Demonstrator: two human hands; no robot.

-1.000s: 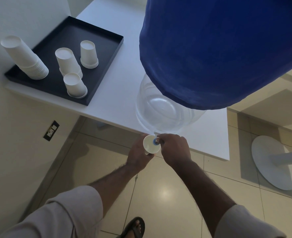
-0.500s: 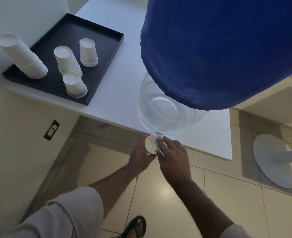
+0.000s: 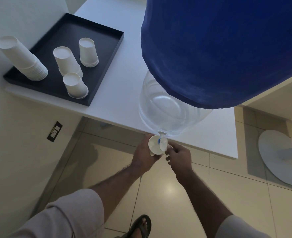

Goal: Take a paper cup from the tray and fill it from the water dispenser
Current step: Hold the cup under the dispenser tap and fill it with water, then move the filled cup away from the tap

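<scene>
My left hand is wrapped around a white paper cup and holds it upright just under the small white and blue tap. The tap sticks out from the clear water dispenser jug at the table's front edge. A dark blue cloth cover drapes over the jug's top. My right hand is to the right of the cup, fingers curled, with thumb and fingertips pinching the tap's lever. The black tray at the back left carries more white cups turned upside down.
On the tray a tall leaning cup stack and three shorter cup stacks stand. The white table ends right at the tap. A wall socket is low on the left, a round white stand base on the right floor.
My right hand has slid back to the right off the top of the tap, so only its fingertips touch the lever. The cup stays under the tap in my left hand.
</scene>
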